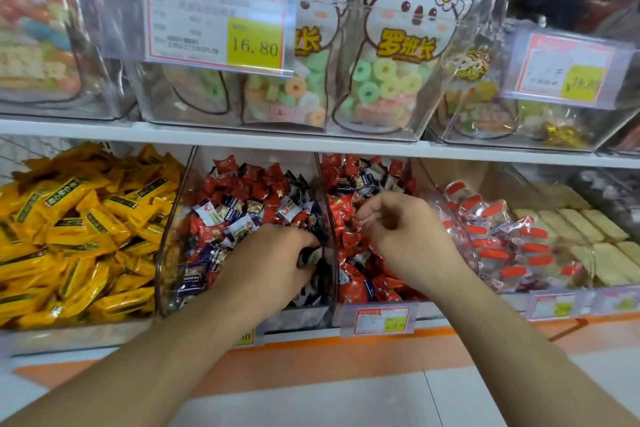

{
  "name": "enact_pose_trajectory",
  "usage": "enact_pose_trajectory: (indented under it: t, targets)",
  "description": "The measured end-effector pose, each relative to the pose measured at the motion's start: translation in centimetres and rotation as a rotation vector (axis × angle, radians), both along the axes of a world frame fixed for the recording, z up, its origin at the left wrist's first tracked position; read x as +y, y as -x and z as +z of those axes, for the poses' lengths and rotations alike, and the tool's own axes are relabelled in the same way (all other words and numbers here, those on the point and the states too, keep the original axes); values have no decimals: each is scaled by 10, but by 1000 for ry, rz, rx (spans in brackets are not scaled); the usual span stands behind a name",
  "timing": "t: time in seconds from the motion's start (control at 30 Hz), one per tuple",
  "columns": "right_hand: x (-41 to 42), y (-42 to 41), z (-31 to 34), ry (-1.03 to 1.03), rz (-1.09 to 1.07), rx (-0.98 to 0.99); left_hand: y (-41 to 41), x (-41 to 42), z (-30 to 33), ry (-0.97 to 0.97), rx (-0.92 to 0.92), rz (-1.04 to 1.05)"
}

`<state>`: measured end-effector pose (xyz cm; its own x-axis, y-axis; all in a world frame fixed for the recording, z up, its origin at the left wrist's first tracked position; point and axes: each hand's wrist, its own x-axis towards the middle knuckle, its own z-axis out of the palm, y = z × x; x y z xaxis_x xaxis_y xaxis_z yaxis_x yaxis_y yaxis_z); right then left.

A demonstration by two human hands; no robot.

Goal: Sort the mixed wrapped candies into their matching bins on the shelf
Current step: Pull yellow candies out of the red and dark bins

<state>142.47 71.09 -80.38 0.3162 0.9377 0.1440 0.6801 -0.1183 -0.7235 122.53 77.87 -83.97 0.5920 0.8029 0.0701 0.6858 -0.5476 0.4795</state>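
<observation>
Gripping dark candies (308, 258) beside bin divider (327, 218), left hand (273, 253)

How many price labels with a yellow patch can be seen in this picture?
5: two on the upper shelf, left and right; three on the lower shelf edge, at centre, right and far right. Another may be hidden behind the left forearm.

Two bare forearms rise from the lower edge of the frame — no sleeves, watch or rings show. The left hand (273, 255) and right hand (403, 230) wear no gloves.
</observation>
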Motion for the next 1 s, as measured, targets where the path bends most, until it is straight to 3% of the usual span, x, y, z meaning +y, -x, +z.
enact_pose_trajectory:
  t: [0.3,0.5,0.73,0.87,1.0]
  targets:
    - [-8,-1,4,-11,-55,30,24,4,23,42,-133,131]
    - [-9,7,5,1,-35,29,55,9,35,-13,212,145]
    - [-5,11,4,-9,-15,7,35,13,22,-54,-58,36]
    - [-5,7,0,-1,-20,-12,14,21,4,-56,-28,-53]
    - [-5,3,0,1,-30,-29,10,27,2,-85,11,6]
